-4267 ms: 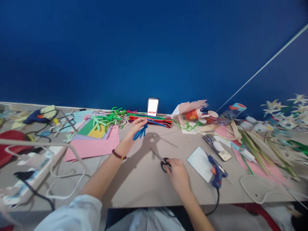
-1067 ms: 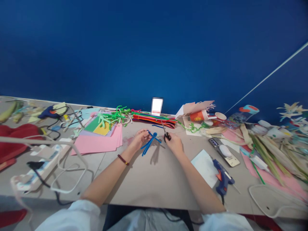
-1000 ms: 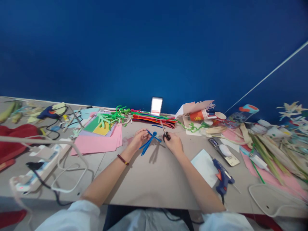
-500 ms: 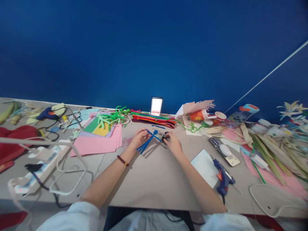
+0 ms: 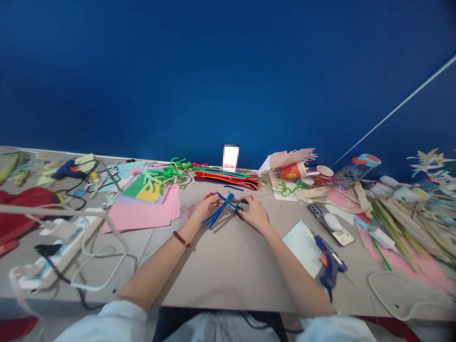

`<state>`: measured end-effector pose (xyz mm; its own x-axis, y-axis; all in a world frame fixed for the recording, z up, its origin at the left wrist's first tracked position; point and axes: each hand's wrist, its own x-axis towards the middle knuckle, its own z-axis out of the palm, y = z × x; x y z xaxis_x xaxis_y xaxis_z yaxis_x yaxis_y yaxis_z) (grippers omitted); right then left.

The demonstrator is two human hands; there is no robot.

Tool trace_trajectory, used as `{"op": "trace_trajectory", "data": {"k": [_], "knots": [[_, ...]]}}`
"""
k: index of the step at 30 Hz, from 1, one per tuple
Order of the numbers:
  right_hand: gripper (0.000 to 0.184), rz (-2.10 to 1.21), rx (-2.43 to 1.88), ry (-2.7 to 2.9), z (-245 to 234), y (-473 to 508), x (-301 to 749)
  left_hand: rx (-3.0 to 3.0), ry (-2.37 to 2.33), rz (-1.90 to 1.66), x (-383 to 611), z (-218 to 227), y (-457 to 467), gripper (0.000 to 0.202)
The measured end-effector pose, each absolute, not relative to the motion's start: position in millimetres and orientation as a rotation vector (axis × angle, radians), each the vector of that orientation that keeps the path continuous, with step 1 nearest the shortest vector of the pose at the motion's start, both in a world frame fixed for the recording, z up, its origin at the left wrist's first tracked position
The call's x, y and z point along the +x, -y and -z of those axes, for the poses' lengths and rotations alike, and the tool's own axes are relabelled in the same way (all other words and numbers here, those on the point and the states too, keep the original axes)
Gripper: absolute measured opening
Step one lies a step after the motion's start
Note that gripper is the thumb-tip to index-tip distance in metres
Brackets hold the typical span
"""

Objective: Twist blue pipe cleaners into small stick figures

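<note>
My left hand [image 5: 207, 205] pinches a twisted blue pipe cleaner figure [image 5: 221, 210] above the table, its loose strands slanting down and left. My right hand [image 5: 254, 213] is close beside it, with the fingertips at the figure's right end. Black-handled scissors [image 5: 240, 213] seem to sit in those fingers, though the fingers and shadow hide most of them. A beaded dark red bracelet [image 5: 181, 239] circles my left wrist.
The beige table [image 5: 221, 270] holds pink paper [image 5: 138, 214], a white card [image 5: 302, 249], a blue glue gun [image 5: 329, 261] and a phone [image 5: 331, 228]. Green and red pipe cleaners [image 5: 224, 179] lie ahead. Dried leaves spread right; a power strip [image 5: 64, 247] and cables lie left.
The scissors' black handles, plainly visible earlier, are now mostly hidden in my right fingers. The blades no longer stand up, and the blue figure has tilted, its strands swinging down and left.
</note>
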<state>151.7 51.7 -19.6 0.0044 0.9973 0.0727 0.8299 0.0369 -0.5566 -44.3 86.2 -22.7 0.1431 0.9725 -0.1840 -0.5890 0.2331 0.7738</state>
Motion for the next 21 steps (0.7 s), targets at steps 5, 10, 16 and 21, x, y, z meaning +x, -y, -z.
{"op": "trace_trajectory", "data": {"k": [5, 10, 16, 21], "knots": [[0.04, -0.525, -1.829, 1.93, 14, -49, 150, 0.638, -0.783, -1.226, -45, 25, -87, 0.028], [0.03, -0.54, -1.752, 1.8, 17, -49, 150, 0.661, -0.784, -1.248, -44, 28, -85, 0.027], [0.043, -0.975, -1.256, 1.256, 30, -54, 147, 0.706, -0.767, -1.209, -40, 28, -81, 0.024], [0.053, -1.544, -0.802, 0.819, 32, -56, 134, 0.596, -0.689, -1.237, -38, 29, -81, 0.017]]}}
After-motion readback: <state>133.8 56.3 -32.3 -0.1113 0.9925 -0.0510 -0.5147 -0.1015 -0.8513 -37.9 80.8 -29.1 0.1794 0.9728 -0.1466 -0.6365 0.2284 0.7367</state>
